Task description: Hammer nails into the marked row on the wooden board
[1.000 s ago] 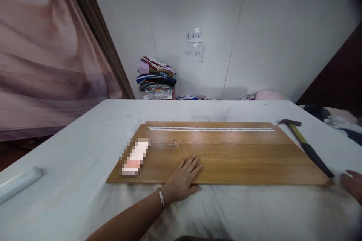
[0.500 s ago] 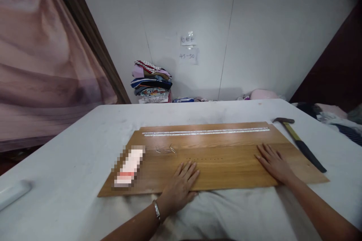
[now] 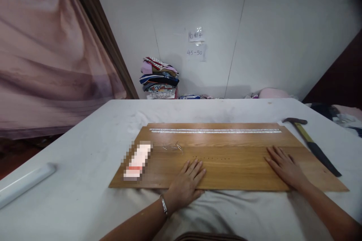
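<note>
A flat brown wooden board (image 3: 243, 175) lies across the white-covered table. My left hand (image 3: 186, 182) rests palm down on its near edge, fingers spread and a silver bracelet at the wrist. Farther right, my right hand (image 3: 285, 167) also lies flat on the board with its fingers apart. Several loose nails (image 3: 173, 147) sit in a small heap beyond my left hand. Between the hands runs a row of small dark dots (image 3: 210, 158). Two white printed strips (image 3: 215, 131) stretch along the far side. A hammer (image 3: 313, 147) lies at the board's right edge, head away from me.
On the board's left end is a blurred-out pale rectangle (image 3: 138, 160). A white tube-like object (image 3: 26, 184) lies on the table (image 3: 82, 150) at far left. Folded clothes (image 3: 160, 79) are stacked beyond the table, by the wall. A pink curtain (image 3: 53, 52) hangs at left.
The view has turned slightly left, so the scene sits farther right in the picture. Both hands stay flat on the board in about the same places.
</note>
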Demonstrator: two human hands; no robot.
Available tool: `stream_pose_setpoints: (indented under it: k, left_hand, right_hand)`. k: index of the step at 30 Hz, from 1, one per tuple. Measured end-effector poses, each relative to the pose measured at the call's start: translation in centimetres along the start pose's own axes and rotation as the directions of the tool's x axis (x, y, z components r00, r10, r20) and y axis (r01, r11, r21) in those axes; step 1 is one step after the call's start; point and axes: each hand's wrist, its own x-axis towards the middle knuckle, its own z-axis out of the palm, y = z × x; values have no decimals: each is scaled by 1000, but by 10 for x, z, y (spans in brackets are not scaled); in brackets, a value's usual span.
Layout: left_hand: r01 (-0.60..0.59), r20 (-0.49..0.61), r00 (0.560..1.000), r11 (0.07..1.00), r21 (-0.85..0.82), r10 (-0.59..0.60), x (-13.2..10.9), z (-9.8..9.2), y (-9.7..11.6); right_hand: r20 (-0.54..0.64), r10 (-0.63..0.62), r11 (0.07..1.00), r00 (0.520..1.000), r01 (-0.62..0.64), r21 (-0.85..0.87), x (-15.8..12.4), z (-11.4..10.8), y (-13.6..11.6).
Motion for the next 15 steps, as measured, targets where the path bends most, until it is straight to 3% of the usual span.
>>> stream_pose_setpoints:
  k: [4, 7, 9, 15]
  left_hand:
    - [7, 25, 1000, 1000, -11, -7, 3, -4, 0]
    - [6, 29, 1000, 1000, -19, -5, 5, -7, 0]
    - [13, 29, 999, 1000, -22, -12, 7, -8, 1]
    - [2, -17, 1000, 1000, 13, -2, 10, -2, 0]
  right_hand:
    - [-4, -27, 999, 1000, 27, 38, -4, -13, -37]
    - [53, -164, 985, 985, 160, 71, -10, -17, -74]
    - [61, -173, 984, 983, 170, 52, -12, -16, -88]
    - [48, -184, 982, 982, 182, 42, -4, -12, -86]
